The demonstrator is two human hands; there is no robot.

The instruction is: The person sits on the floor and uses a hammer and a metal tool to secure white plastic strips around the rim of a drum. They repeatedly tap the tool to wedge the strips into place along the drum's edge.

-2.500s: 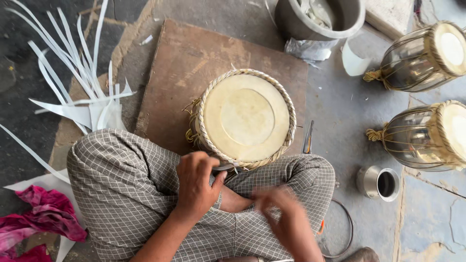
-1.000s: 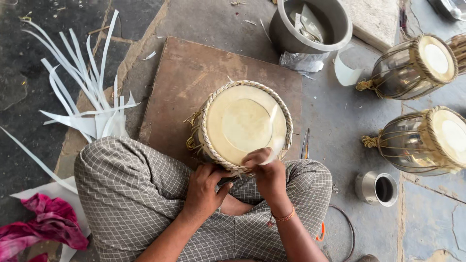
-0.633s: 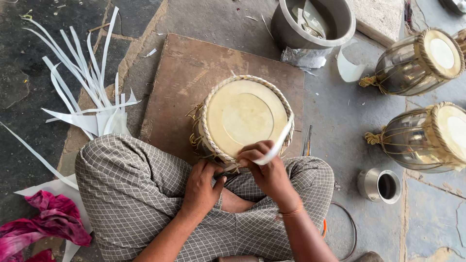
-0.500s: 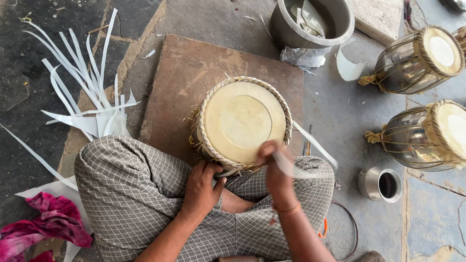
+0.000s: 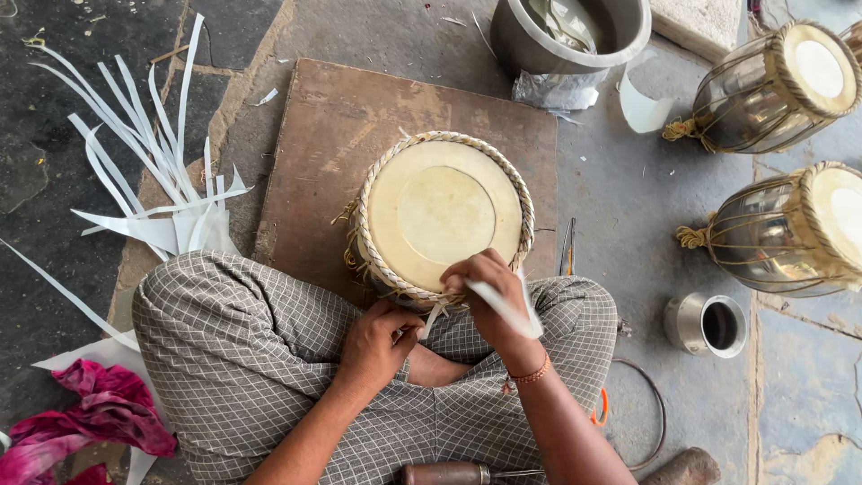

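Note:
A small drum (image 5: 444, 216) with a pale skin head and braided rim stands upright on a brown board (image 5: 332, 144), tucked against my crossed legs. My right hand (image 5: 485, 287) rests on the drum's near rim and grips a white strip (image 5: 507, 310) that trails to the right. My left hand (image 5: 377, 346) sits just below the rim, fingers closed on the strip's other end (image 5: 435, 317) where it comes out of the lacing.
Loose white strips (image 5: 144, 171) lie fanned out at left. A grey bucket (image 5: 566, 31) stands beyond the board. Two metal-bodied drums (image 5: 772, 76) (image 5: 790, 229) lie at right, with a small steel cup (image 5: 705, 323) nearby. Pink cloth (image 5: 81, 431) lies bottom left.
My right hand swung the white strip out to the right, then came back to the drum's near rim. My left hand stayed below the rim.

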